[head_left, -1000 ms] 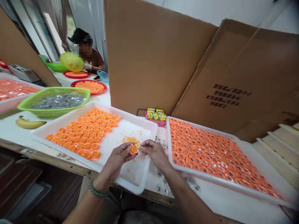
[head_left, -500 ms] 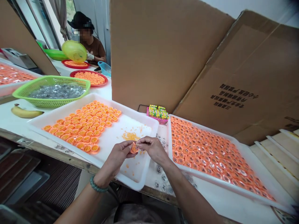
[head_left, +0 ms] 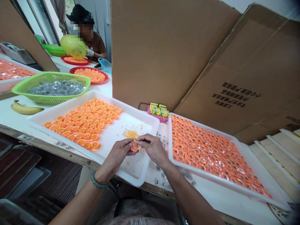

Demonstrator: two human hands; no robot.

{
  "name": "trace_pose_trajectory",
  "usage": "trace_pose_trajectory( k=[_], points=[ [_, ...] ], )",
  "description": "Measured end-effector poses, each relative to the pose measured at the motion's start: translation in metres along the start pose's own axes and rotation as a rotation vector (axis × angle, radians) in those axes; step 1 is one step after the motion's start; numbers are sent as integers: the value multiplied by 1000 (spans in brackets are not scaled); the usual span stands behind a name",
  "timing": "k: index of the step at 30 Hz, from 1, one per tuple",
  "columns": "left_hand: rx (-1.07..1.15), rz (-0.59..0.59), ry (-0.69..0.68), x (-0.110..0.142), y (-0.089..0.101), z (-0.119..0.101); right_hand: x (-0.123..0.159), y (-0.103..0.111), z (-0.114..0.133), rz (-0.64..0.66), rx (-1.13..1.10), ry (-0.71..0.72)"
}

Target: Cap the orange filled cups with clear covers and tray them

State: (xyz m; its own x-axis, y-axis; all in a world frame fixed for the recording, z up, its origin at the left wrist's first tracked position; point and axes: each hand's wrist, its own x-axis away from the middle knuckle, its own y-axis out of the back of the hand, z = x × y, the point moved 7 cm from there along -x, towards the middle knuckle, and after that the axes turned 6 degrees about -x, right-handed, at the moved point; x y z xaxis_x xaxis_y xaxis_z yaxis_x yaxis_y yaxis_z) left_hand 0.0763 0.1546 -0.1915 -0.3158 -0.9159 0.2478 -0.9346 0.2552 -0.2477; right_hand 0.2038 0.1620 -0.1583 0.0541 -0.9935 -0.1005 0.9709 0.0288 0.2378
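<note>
My left hand (head_left: 118, 154) pinches a small round orange cup (head_left: 135, 146) between thumb and fingers, over the near right part of a white tray (head_left: 138, 171). My right hand (head_left: 153, 148) is closed in a pinch at the cup's top edge and touches it. That tray holds rows of open orange cups (head_left: 82, 125) on its left and a small heap of orange crumbs (head_left: 131, 133) just beyond my hands. A second white tray (head_left: 236, 189) on the right is packed with sealed orange cups (head_left: 211, 153).
A green basket of clear lids (head_left: 52, 87) and a banana (head_left: 25, 109) lie at the left. A pink basket of small packets (head_left: 159, 112) stands between the trays. Cardboard sheets (head_left: 168, 50) wall the back. Another person (head_left: 87, 34) works at the far left by red plates.
Both hands have stayed together on the cup, the right fingers working at its top. The view has shifted slightly, so the hands sit a little higher in the picture.
</note>
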Motion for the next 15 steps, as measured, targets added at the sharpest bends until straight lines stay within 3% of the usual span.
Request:
trace_pose_trajectory(
  k=[8, 15],
  points=[
    [18, 71, -41, 6, -4, -6, 0, 1, 2, -4, 27, 20],
    [-10, 34, -51, 5, -2, -6, 5, -7, 0, 36, -134, -62]
  ],
)
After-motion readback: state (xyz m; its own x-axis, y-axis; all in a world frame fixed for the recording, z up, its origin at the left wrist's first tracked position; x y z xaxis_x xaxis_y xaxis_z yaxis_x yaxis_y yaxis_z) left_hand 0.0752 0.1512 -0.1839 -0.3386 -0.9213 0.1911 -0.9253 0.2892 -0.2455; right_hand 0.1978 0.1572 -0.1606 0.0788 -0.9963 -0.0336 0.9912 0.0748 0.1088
